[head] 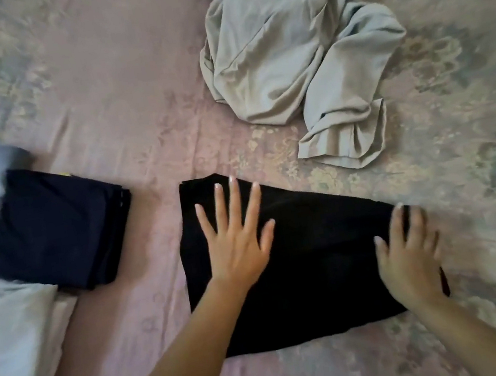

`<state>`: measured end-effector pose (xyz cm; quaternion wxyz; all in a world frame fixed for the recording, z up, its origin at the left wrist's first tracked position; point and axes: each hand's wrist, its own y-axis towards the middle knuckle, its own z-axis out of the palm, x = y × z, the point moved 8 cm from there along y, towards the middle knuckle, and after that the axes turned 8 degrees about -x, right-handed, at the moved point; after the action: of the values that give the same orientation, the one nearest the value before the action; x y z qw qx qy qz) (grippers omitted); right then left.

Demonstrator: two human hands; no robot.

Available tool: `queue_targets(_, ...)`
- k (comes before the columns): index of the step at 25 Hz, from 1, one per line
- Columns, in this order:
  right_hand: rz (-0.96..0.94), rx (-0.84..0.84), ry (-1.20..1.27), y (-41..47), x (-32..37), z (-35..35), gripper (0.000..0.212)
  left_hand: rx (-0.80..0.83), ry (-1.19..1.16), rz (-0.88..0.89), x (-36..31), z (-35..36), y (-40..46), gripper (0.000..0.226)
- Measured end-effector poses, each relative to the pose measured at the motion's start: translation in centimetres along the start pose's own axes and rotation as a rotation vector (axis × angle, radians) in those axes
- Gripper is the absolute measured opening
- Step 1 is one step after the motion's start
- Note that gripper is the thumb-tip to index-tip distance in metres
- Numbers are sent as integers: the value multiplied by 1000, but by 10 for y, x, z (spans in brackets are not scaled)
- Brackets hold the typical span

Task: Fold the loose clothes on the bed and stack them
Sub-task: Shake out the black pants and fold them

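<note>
A flat black fabric garment (314,252), partly folded into a rough rectangle, lies on the pink floral bedsheet (129,92) near the middle of the view, toward six o'clock. The left hand (236,237) presses on its nine o'clock end, fingers straight and spread wide. The right hand (409,254) rests on its three o'clock edge with fingers loosely fanned; neither grip pinches the cloth.

The black cloth looks soft, thin and light, lying limp against the bed with little spring, so it should crease readily and slide easily over the sheet. A good hold would probably be the two corners of the three o'clock edge, to carry that end over to nine o'clock.

At one o'clock a crumpled pale grey garment (294,52) lies unfolded. At nine o'clock sits a folded dark navy garment (53,229), with a folded light grey cloth (11,336) just beside it at eight o'clock.

No brand, label or writing can be read.
</note>
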<state>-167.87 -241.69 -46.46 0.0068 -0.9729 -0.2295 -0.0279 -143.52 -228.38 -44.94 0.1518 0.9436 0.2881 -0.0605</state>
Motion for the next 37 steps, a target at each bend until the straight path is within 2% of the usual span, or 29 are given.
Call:
queue_targets(2, -257, 40, -29, -2, 55, 11, 64, 152, 72, 100, -17, 33, -31, 66)
queue_targets(3, -309, 100, -63, -1, 69, 24, 65, 211, 108, 109, -11, 45, -43, 67)
queue_targets(6, -280, 256, -159, -11, 64, 64, 69, 269, 179, 168, 16, 66, -61, 68)
queue_targets(11, -315, 243, -168, -13, 58, 75, 69, 273, 176, 172, 19, 67, -57, 70)
queue_targets(15, -382, 206, -166, -18, 40, 59, 64, 253, 132, 282, 15, 52, -73, 68)
queue_targets(20, -425, 297, -219, -19, 25, 66, 64, 362, 173, 327, 22, 61, -84, 64)
queue_targets(22, -426, 257, -169, -13, 35, 53, 62, 338, 156, 333, 16, 49, -77, 62)
queue_targets(25, -463, 90, -26, 20, 74, 23, 51, 139, 135, 344, 3, 25, -30, 48)
queue_targets(26, -489, 96, 5, 37, 92, 22, 49, 97, 144, 362, 1, 24, -4, 46)
queue_targets(27, -509, 135, 23, 54, 109, 24, 49, 122, 166, 378, 2, 27, 22, 49)
queue_targets(30, -486, 277, 59, 87, 135, 43, 50, 438, 354, 331, 30, 60, 60, 62)
queue_targets(32, -481, 317, 41, 94, 141, 50, 45, 549, 470, 380, 43, 74, 65, 68)
queue_targets(35, -476, 396, 87, 92, 147, 53, 38, 532, 372, 464, 37, 61, 72, 57)
queue_targets(37, -507, 373, 126, 90, 150, 45, 33, 386, 287, 605, 22, 35, 68, 42)
